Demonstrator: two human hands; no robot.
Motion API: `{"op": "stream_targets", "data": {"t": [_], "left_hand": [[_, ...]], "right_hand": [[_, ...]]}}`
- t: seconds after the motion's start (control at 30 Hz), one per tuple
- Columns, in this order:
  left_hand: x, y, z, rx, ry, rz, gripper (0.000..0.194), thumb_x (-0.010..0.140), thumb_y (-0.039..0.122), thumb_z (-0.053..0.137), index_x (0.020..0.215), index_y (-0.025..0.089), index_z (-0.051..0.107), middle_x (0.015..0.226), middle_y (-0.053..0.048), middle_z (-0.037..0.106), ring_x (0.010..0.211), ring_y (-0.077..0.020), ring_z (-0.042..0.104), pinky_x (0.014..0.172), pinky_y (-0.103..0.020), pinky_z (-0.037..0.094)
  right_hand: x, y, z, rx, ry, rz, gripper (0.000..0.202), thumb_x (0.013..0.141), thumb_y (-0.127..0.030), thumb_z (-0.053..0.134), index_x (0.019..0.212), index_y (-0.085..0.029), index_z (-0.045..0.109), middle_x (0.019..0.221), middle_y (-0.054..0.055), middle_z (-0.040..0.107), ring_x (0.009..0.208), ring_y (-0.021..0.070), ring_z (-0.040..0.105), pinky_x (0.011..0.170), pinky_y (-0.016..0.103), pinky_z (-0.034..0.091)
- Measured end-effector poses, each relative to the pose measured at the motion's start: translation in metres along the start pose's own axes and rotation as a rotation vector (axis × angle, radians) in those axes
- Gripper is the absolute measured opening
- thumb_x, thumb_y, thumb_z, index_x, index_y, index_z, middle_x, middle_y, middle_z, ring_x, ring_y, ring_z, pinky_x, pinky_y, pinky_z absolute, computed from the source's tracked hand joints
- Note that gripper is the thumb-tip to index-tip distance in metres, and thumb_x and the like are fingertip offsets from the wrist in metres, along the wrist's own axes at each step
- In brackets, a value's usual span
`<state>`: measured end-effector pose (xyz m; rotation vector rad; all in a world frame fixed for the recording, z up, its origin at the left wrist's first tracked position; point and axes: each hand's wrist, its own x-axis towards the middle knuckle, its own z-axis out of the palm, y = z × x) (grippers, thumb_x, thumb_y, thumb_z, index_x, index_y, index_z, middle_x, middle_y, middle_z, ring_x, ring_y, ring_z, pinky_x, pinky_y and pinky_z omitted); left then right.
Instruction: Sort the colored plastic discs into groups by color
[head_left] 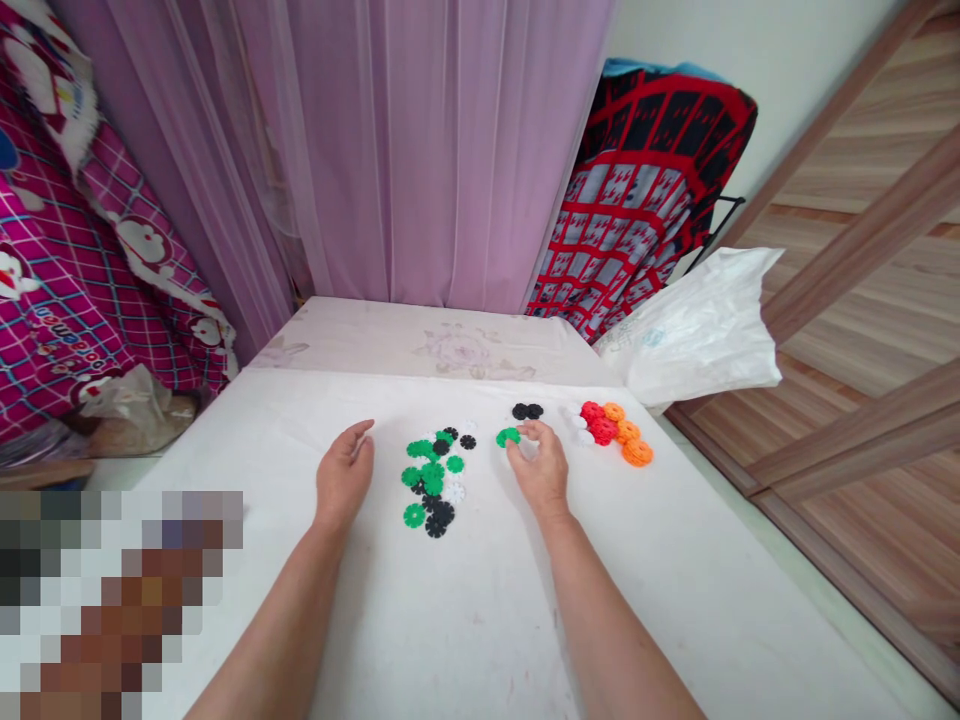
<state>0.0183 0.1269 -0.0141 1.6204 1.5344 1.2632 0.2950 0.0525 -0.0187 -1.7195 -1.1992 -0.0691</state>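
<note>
My right hand (538, 465) pinches a green notched plastic disc (506, 437) between thumb and fingers, just in front of a pair of black discs (527, 411). My left hand (346, 472) is beside the loose pile, its thumb and fingers apart and nothing held. Between both hands lies a mixed pile of flat interlocking discs: green discs (432, 476), black discs (439, 515) and white discs (454, 491), some overlapping. Beyond my right hand sits a group of red discs (598, 424) and orange discs (628, 437), with a few white ones at its left edge.
A white cloth covers the table (465, 610), with a flowered strip (457, 345) at the far end. A white plastic bag (697, 335) stands at the right edge. Purple curtains (427, 150) hang behind, and wooden doors (862, 280) are on the right.
</note>
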Motion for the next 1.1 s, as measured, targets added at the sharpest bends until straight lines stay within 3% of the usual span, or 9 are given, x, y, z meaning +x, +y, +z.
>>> {"op": "stream_targets", "data": {"t": [0.13, 0.23, 0.8, 0.97, 1.1], "left_hand": [[-0.001, 0.0, -0.001, 0.343, -0.065, 0.169, 0.034, 0.08, 0.031, 0.051, 0.108, 0.025, 0.07, 0.12, -0.009, 0.07, 0.121, -0.0322, 0.057, 0.111, -0.055, 0.03], [-0.003, 0.003, 0.0, 0.45, -0.096, 0.184, 0.036, 0.082, 0.03, 0.048, 0.111, 0.024, 0.069, 0.124, -0.011, 0.068, 0.125, -0.0346, 0.054, 0.11, -0.058, 0.029], [-0.005, 0.011, -0.002, 0.53, -0.157, 0.175, 0.035, 0.086, 0.031, 0.044, 0.109, 0.025, 0.069, 0.129, -0.008, 0.066, 0.128, -0.0338, 0.051, 0.11, -0.057, 0.029], [-0.006, 0.019, -0.004, 0.588, -0.185, 0.151, 0.036, 0.087, 0.028, 0.042, 0.112, 0.024, 0.068, 0.131, -0.006, 0.065, 0.13, -0.03, 0.05, 0.112, -0.054, 0.03], [-0.007, 0.023, -0.005, 0.603, -0.22, 0.128, 0.038, 0.088, 0.028, 0.041, 0.116, 0.021, 0.066, 0.134, -0.005, 0.063, 0.132, -0.0297, 0.048, 0.113, -0.053, 0.029]], "right_hand": [[0.008, 0.016, -0.004, -0.039, 0.012, 0.054, 0.036, 0.073, -0.034, 0.06, 0.106, -0.022, 0.056, 0.096, 0.005, 0.072, 0.092, 0.0221, 0.062, 0.088, 0.04, 0.046], [0.008, 0.016, 0.0, -0.064, -0.02, 0.022, 0.037, 0.072, -0.034, 0.061, 0.107, -0.022, 0.056, 0.095, 0.004, 0.073, 0.093, 0.0221, 0.062, 0.088, 0.039, 0.045], [0.011, 0.013, 0.005, -0.097, -0.051, 0.013, 0.031, 0.073, -0.034, 0.06, 0.102, -0.023, 0.06, 0.096, 0.004, 0.072, 0.093, 0.0222, 0.061, 0.087, 0.038, 0.044], [0.007, 0.01, 0.004, -0.066, 0.009, -0.061, 0.016, 0.076, -0.031, 0.054, 0.088, -0.024, 0.062, 0.088, 0.003, 0.071, 0.086, 0.0216, 0.061, 0.083, 0.037, 0.046], [-0.004, -0.003, 0.01, -0.026, -0.032, -0.185, 0.013, 0.08, -0.027, 0.048, 0.079, -0.025, 0.062, 0.081, 0.002, 0.07, 0.081, 0.0199, 0.061, 0.081, 0.034, 0.047]]}}
